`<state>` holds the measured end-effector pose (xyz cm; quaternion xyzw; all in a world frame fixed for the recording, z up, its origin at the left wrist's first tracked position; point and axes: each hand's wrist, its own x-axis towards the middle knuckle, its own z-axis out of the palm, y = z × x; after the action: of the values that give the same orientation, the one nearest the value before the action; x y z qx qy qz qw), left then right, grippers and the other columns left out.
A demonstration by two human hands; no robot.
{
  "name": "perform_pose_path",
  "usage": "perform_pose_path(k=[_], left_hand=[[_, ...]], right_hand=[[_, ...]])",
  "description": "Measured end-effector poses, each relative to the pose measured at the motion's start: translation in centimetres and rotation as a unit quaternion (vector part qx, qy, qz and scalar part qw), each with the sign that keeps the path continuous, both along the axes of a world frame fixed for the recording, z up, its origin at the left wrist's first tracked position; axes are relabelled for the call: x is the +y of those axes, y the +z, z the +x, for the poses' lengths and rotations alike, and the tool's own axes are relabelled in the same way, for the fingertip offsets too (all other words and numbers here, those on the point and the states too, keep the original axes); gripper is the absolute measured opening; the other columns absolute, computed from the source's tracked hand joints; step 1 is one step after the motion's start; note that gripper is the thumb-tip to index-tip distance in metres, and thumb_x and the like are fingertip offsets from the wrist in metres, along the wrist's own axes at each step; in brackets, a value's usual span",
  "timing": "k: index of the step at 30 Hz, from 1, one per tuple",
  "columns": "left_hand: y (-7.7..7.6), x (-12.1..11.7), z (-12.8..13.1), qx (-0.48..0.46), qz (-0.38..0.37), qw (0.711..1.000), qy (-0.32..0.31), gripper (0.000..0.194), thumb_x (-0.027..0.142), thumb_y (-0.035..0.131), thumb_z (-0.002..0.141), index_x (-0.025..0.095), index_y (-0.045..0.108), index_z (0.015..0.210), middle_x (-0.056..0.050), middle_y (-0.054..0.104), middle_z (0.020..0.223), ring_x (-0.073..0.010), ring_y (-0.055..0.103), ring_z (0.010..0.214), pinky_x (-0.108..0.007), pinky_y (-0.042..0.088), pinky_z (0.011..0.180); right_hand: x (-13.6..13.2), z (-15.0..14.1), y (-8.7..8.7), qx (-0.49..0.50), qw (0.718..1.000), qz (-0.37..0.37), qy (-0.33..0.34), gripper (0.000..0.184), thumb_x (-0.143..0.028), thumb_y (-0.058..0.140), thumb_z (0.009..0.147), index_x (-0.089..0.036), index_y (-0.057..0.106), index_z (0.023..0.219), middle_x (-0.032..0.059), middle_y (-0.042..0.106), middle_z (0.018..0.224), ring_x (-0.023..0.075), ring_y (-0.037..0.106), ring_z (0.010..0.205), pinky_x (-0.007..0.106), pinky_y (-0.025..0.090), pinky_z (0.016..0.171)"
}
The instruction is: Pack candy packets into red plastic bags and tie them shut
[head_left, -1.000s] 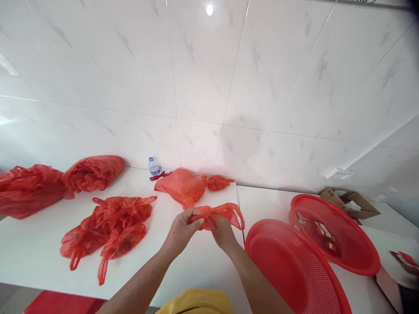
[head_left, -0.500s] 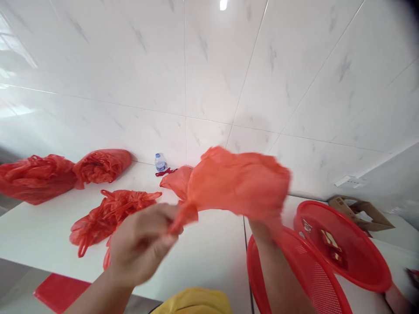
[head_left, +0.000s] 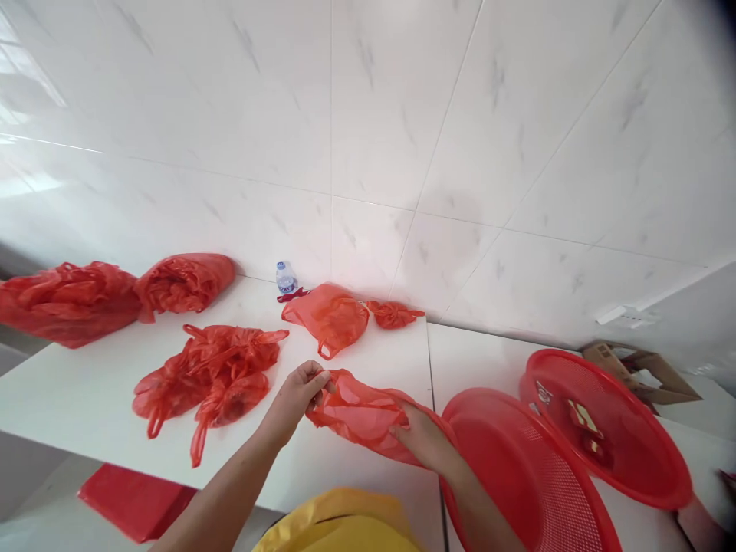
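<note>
My left hand (head_left: 304,389) pinches the rim of a thin red plastic bag (head_left: 362,414), held over the front of the white table. At the bag's other end, my right hand (head_left: 422,438) reaches into its mouth, thumb and fingers apart, part of the hand covered by the film. Behind my hands lie a loose red bag (head_left: 330,316) with a handle loop towards me and a small bunched red bag (head_left: 394,314) against the wall. To the left is a heap of knotted red bags (head_left: 212,368), with something inside that I cannot make out.
Right of me stand a red mesh basket (head_left: 506,460) and a second red basket (head_left: 609,445) holding small packets. Farther back is a cardboard box (head_left: 649,376). Bundled red bags (head_left: 69,299) and a small bottle (head_left: 286,277) line the tiled wall.
The bag has come down from in front of the wall to just above the table, its mouth now spread. My right hand shows at the opening, and the small bunched bag behind is uncovered.
</note>
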<state>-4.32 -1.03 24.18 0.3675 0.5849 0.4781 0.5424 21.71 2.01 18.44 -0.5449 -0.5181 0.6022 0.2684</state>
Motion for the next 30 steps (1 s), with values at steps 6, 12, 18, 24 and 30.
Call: perform_pose_path(k=[6,12,18,24,30], left_hand=[[-0.4,0.6,2.1,-0.037,-0.014,0.999,-0.022,0.032,0.047,0.062,0.073,0.018,0.048,0.069,0.001,0.063,0.067,-0.0057,0.037,0.044,-0.021,0.022,0.043],[-1.3,0.3,2.4,-0.037,-0.019,0.999,-0.033,0.035,0.050,0.060,0.075,0.019,0.045,0.071,0.004,0.055,0.063,-0.0058,0.034,0.044,-0.021,0.022,0.044],[-3.6,-0.8,-0.8,0.170,-0.026,0.985,-0.018,0.027,0.046,0.056,0.075,0.020,0.048,0.072,0.005,0.049,0.060,-0.0099,0.039,0.051,-0.023,0.026,0.051],[-8.9,-3.0,-3.8,0.195,-0.079,0.975,-0.075,0.029,0.031,0.073,0.056,0.022,0.065,0.082,0.002,0.056,0.067,-0.0142,0.046,0.064,-0.025,0.029,0.059],[-10.6,-3.4,-1.5,-0.043,-0.111,0.992,-0.050,0.033,0.045,0.053,0.080,0.014,0.064,0.080,-0.004,0.062,0.069,-0.0151,0.055,0.062,-0.024,0.039,0.055]], right_hand=[[-1.3,0.7,0.4,-0.165,0.964,0.207,-0.025,0.037,-0.030,0.056,0.077,-0.030,0.064,0.113,0.0068,0.061,0.116,0.0300,0.054,0.108,0.044,0.042,0.092],[-1.0,2.0,-3.2,-0.309,0.897,0.293,-0.120,0.058,-0.024,0.059,0.070,-0.026,0.051,0.127,0.0121,0.043,0.136,0.0346,0.035,0.128,0.049,0.032,0.102],[0.5,3.2,-5.5,-0.141,0.988,-0.017,-0.065,0.020,-0.033,0.062,0.069,-0.018,0.062,0.082,0.0119,0.067,0.093,0.0275,0.064,0.088,0.037,0.050,0.070],[1.5,4.1,-6.8,0.200,0.941,-0.216,-0.168,0.017,-0.026,0.070,0.068,-0.020,0.061,0.081,0.0035,0.072,0.080,0.0190,0.068,0.075,0.032,0.055,0.072],[1.5,3.9,-6.1,0.341,0.884,-0.268,-0.172,0.016,-0.026,0.068,0.073,-0.021,0.065,0.089,0.0049,0.072,0.095,0.0205,0.067,0.089,0.034,0.054,0.082]])
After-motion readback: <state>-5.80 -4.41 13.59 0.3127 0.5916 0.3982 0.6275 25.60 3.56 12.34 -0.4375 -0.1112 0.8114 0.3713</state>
